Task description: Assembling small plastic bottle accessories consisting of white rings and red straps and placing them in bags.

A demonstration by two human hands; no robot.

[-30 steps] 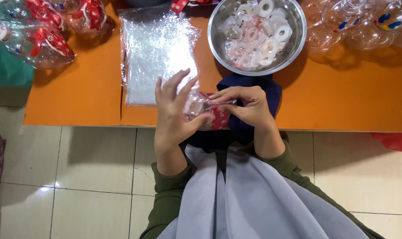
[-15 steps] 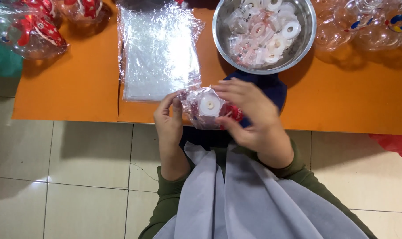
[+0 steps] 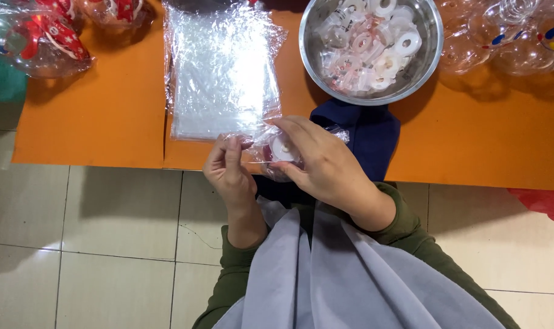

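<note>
My left hand (image 3: 229, 170) pinches the edge of a small clear bag (image 3: 277, 152), and my right hand (image 3: 326, 164) grips it from the other side, above the edge of the orange table (image 3: 106, 122). A white ring (image 3: 283, 148) with something red is already inside; I judge the bag is not yet closed. Its long axis runs left-right, but I cannot tell where the mouth points. Many rings wait in the steel bowl (image 3: 432, 42), beside the flat stack of empty bags (image 3: 219, 73).

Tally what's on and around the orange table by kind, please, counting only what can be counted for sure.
Steel bowl of white rings: 1
Stack of clear plastic bags: 1
Dark blue cloth: 1
Small bagged white ring, in the grip of the left hand and right hand: 1
Total: 4
The rings in the bowl and the clear bagged goods at the far corners overlap too much to count.
</note>
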